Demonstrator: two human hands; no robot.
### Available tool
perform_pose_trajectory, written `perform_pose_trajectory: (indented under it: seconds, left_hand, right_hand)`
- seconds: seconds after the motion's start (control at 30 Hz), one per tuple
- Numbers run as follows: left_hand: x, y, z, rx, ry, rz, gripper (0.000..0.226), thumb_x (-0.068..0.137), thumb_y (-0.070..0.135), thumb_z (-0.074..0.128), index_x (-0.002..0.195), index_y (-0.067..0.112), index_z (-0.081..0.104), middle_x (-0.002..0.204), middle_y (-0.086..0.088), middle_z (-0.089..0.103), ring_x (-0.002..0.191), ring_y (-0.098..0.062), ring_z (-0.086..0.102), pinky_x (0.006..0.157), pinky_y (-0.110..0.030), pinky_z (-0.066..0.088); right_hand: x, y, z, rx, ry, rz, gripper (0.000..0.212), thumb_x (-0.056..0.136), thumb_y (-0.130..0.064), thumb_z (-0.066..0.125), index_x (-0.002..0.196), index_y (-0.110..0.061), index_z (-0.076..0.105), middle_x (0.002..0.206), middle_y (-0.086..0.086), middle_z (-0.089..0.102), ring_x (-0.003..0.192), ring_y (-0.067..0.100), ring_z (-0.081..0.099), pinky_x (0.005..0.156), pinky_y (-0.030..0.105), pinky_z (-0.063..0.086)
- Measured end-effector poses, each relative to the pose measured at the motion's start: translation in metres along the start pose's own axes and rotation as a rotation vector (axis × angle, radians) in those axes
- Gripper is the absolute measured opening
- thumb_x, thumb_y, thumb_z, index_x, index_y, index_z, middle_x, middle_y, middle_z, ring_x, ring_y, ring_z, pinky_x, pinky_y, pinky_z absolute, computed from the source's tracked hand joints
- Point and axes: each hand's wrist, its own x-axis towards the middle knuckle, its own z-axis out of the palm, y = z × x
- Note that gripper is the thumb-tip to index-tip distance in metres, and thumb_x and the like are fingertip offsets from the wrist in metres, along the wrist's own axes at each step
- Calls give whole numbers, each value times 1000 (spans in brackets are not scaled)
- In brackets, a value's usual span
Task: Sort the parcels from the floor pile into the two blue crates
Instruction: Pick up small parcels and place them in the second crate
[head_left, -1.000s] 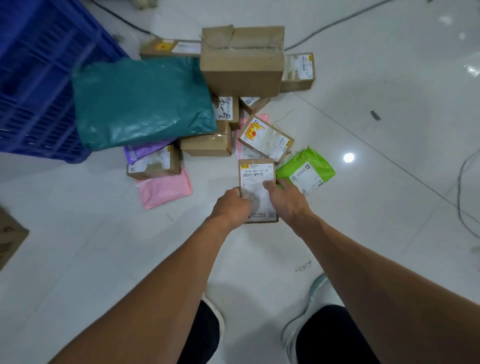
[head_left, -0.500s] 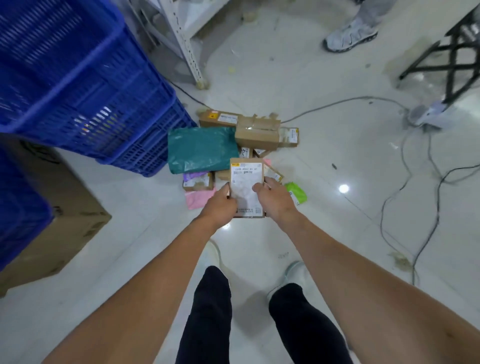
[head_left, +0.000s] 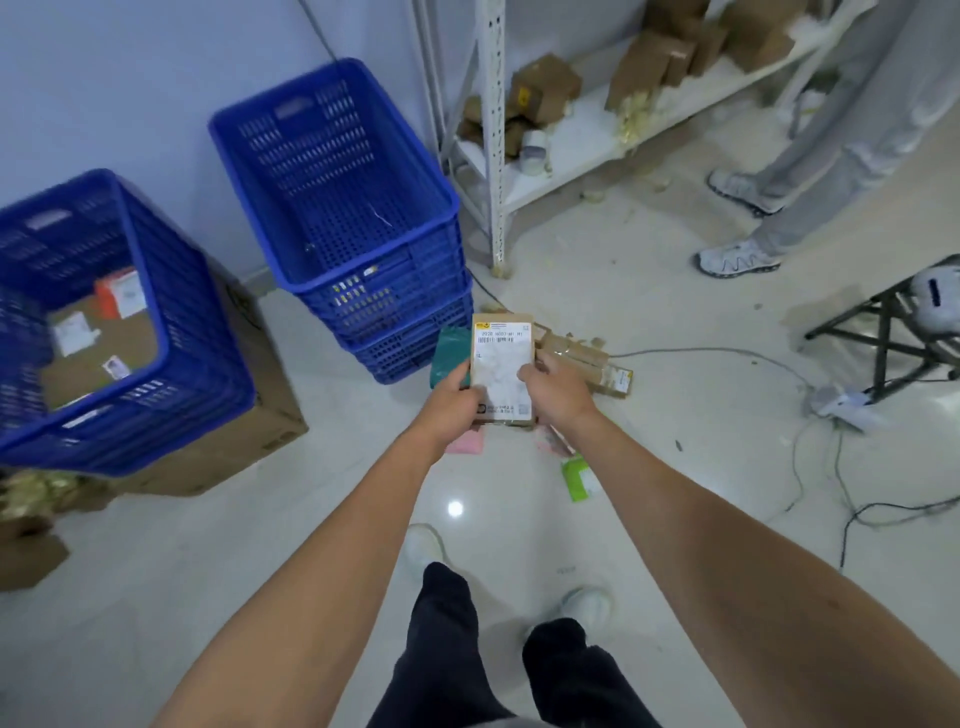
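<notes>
**Head view**

1. Held item: 1 flat cardboard parcel (head_left: 503, 364) is at centre frame, lifted above the floor. Its white shipping label and barcode face the camera.
2. Left hand (head_left: 451, 402): it grasps the parcel's near-left edge, with the thumb on the label face and the fingers wrapped behind.
3. Right hand (head_left: 558, 389): it grasps the parcel's right edge, with the thumb laid on the label.
4. Floor pile: it lies beneath and beyond the held parcel and is partly hidden by it.
   - A teal mailer (head_left: 445, 348) is at its left.
   - Brown boxes (head_left: 584, 358) are at its right.
   - A pink mailer (head_left: 467, 444) and a green mailer (head_left: 577, 478) are nearer.
5. Crates:
   - The left blue crate (head_left: 208, 332) sits on a cardboard carton (head_left: 260, 400) and contains several labelled parcels.
   - The far blue crate (head_left: 332, 166) tops a stack of blue crates against the wall, just left of the pile.
6. Surroundings: a white metal rack (head_left: 493, 130) at far right carries brown boxes. Another person's legs (head_left: 810, 197) stand beyond it.
</notes>
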Motion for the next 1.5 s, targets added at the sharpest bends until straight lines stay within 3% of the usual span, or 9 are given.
perform_pose_trajectory:
  seconds: [0.23,0.4,0.53,0.67,0.83,0.93,1.17,1.33,1.5]
  left_hand:
    - [8,18,-93,-135,92,11,42,94,2,52,131,23,56,118,-3,69,90,-14,68,64,-20,57]
    - [39,19,-172,-171,145,-30,47,94,21,67,138,16,50,106,-5,72,78,-14,66,74,-31,59]
    - [56,26,-212,-274,134,-56,51,92,14,70,137,11,44,103,-9,70,83,-25,68,85,-46,59]
    - [69,41,-237,-367,140,-41,55,92,11,71,137,17,38,126,-7,65,85,-22,72,62,-31,61]
    - [94,55,-256,-478,202,-28,82,93,12,70,157,16,19,131,-10,65,85,-21,74,66,-30,61]
    - [116,65,-263,-524,227,-40,84,94,14,69,158,19,15,127,-10,67,78,-21,76,66,-29,61]
    - [163,91,-274,-485,320,-107,30,96,18,66,98,31,39,102,-5,70,85,-24,71,92,-44,57]
    - [205,92,-300,-413,457,-124,70,93,27,67,151,23,28,130,-6,63,111,-23,67,98,-41,54]
    - [262,94,-340,-256,503,-134,66,99,27,59,156,19,27,150,-3,46,131,-21,51,111,-37,42]
  right_hand:
    - [-3,-91,53,-94,-53,-118,56,78,-36,45,132,-43,54,123,-5,67,105,19,65,94,45,54]
    - [5,-144,95,-175,-90,-162,51,94,-16,43,142,-33,49,109,-3,65,76,7,56,67,27,43]
    - [23,-168,123,-207,-91,-176,54,92,-19,46,144,-34,47,105,-5,66,81,14,60,74,33,48]
    - [45,-194,139,-179,-111,-176,55,92,-19,49,145,-33,45,90,-11,61,78,12,58,71,32,45]
    - [85,-223,151,-163,-126,-120,69,86,-37,54,152,-27,34,127,2,55,95,19,50,83,38,45]
    - [115,-240,158,-122,-146,-13,70,85,-46,59,145,-17,39,131,10,58,95,22,55,71,32,48]
    - [191,-281,153,-66,-295,-60,36,94,-36,64,119,-12,55,115,9,69,100,22,68,86,37,57]
    - [250,-314,154,-91,-313,-64,41,91,-36,71,121,-15,52,120,8,65,107,24,65,84,39,56]
    - [300,-333,170,-140,-325,-57,29,93,-32,69,112,-15,56,108,5,65,98,20,61,80,35,50]
